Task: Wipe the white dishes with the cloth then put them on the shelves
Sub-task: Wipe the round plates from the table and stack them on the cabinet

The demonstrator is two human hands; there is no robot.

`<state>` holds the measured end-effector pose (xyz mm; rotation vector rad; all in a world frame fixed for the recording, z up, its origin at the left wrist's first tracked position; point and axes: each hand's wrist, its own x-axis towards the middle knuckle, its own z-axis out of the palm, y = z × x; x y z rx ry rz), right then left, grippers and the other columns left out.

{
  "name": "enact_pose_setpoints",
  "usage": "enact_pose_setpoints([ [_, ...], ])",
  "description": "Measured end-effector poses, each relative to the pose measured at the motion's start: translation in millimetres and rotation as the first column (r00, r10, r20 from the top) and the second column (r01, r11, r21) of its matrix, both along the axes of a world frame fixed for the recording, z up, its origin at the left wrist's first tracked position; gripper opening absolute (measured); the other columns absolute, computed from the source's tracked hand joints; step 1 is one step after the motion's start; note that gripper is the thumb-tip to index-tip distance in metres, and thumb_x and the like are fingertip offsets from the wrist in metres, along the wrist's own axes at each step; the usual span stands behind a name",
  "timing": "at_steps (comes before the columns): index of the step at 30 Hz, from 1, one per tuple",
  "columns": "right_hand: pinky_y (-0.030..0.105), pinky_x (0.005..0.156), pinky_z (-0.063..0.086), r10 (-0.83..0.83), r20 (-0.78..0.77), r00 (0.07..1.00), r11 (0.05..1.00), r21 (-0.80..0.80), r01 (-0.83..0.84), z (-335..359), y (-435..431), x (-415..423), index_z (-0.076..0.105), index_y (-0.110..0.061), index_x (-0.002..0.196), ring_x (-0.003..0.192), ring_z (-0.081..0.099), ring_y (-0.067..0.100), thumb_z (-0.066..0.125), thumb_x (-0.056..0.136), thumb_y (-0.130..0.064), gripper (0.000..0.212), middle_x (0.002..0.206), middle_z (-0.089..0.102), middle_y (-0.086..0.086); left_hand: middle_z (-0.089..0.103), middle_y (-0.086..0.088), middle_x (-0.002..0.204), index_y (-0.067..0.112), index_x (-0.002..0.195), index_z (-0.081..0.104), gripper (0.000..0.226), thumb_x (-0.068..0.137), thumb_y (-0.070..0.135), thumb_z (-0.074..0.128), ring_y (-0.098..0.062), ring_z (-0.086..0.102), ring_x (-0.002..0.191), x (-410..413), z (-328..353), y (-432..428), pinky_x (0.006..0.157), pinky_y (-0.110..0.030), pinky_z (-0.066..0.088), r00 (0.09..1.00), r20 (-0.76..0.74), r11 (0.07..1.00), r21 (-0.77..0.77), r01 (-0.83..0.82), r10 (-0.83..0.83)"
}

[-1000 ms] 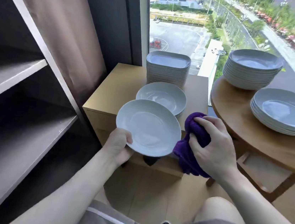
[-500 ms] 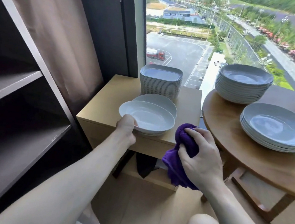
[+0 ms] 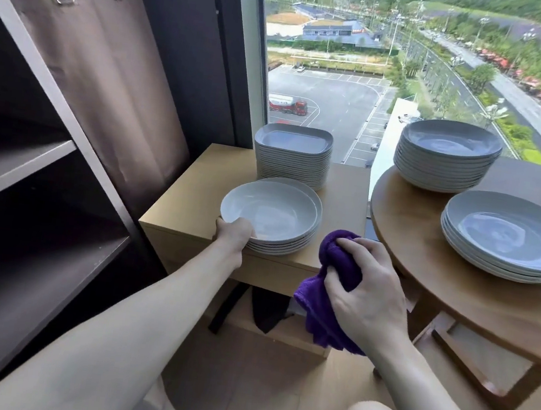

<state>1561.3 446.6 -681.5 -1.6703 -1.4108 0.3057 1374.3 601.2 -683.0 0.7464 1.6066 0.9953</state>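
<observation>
The left hand (image 3: 233, 234) grips the near rim of the top white dish (image 3: 270, 210), its fingers (image 3: 225, 228) curled and clamped on the edge; how far they reach under the rim cannot be told; the left arm stretches forward from the lower left. The right hand (image 3: 367, 295) holds a bunched purple cloth (image 3: 321, 308), fingers closed round the wad, with its top poking out above the knuckles and a loose fold hanging below the palm; cloth and dish are apart, the cloth just to the right of the dish stack.

The top white dish is round, shallow and glossy; it sits slightly off-centre to the left on a stack of like round dishes (image 3: 283, 245) at the near edge of a pale wooden surface (image 3: 194, 202). Behind it, touching or nearly so, stands a taller stack of square plates (image 3: 291, 159) by the window (image 3: 327, 92).

To the right, a round wooden surface (image 3: 431, 269) carries a tall stack of deep dishes (image 3: 444, 165) at the back and a lower stack of wide plates (image 3: 509, 244) nearer; the dark shelves (image 3: 28, 171) stand at the left beside a brown curtain (image 3: 107, 82).
</observation>
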Motion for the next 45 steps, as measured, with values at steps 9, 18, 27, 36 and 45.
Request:
enact_pose_setpoints([
  [9, 0.025, 0.084, 0.042, -0.058, 0.001, 0.998, 0.998, -0.008, 0.058, -3.7, 4.1, 17.5, 0.061, -0.037, 0.128, 0.100, 0.050, 0.003, 0.068, 0.088, -0.038, 0.040, 0.125, 0.049, -0.022, 0.038, -0.017, 0.150, 0.012, 0.156, 0.023, 0.085, 0.086, 0.006, 0.070, -0.032, 0.045, 0.128, 7.2, -13.1, 11.7, 0.089, -0.036, 0.044, 0.951, -0.287, 0.993, -0.059, 0.102, -0.115],
  [18, 0.027, 0.088, 0.044, -0.176, -0.095, 0.980, 0.984, -0.011, 0.176, 12.4, 0.6, 40.9, 0.065, -0.037, 0.121, 0.102, 0.054, 0.006, 0.068, 0.087, -0.034, 0.034, 0.121, 0.053, -0.017, 0.063, -0.001, 0.120, 0.015, 0.124, 0.059, 0.030, 0.095, 0.012, 0.063, -0.021, 0.059, 0.117, 63.1, 14.8, -18.7, 0.097, -0.033, 0.049, 0.879, -0.463, 0.854, 0.405, 0.325, -0.115],
  [27, -0.005, 0.079, 0.029, -0.480, -0.318, 0.817, 0.864, -0.013, 0.503, 28.8, -18.3, 101.8, 0.069, -0.025, 0.121, 0.099, 0.050, 0.002, 0.072, 0.086, -0.025, 0.035, 0.115, 0.058, -0.006, 0.070, -0.011, 0.100, 0.017, 0.098, 0.063, 0.013, 0.095, 0.006, 0.060, -0.021, 0.068, 0.078, 195.8, 32.4, -41.1, 0.079, -0.041, 0.061, 0.823, -0.206, 0.779, 0.267, 0.567, -0.529],
  [36, 0.022, 0.086, 0.044, -0.654, -0.528, 0.542, 0.696, -0.140, 0.704, 27.1, -36.2, 149.0, 0.068, -0.024, 0.123, 0.103, 0.060, 0.011, 0.068, 0.088, -0.029, 0.035, 0.119, 0.064, -0.003, 0.073, -0.009, 0.091, 0.004, 0.116, 0.064, 0.039, 0.094, 0.034, 0.076, -0.017, 0.070, 0.070, 303.6, 17.8, -39.8, 0.041, -0.022, 0.051, 0.770, -0.061, 0.771, 0.018, 0.637, -0.635],
  [45, 0.031, 0.094, 0.052, -0.630, -0.613, 0.477, 0.695, -0.170, 0.699, 27.1, -30.6, 154.4, 0.071, -0.024, 0.117, 0.100, 0.064, 0.013, 0.069, 0.086, -0.027, 0.031, 0.114, 0.068, -0.002, 0.070, -0.008, 0.093, -0.002, 0.121, 0.068, 0.037, 0.087, 0.014, 0.073, -0.017, 0.060, 0.063, 334.0, 4.6, -36.1, 0.036, -0.017, 0.039, 0.779, -0.096, 0.785, -0.091, 0.613, -0.620],
])
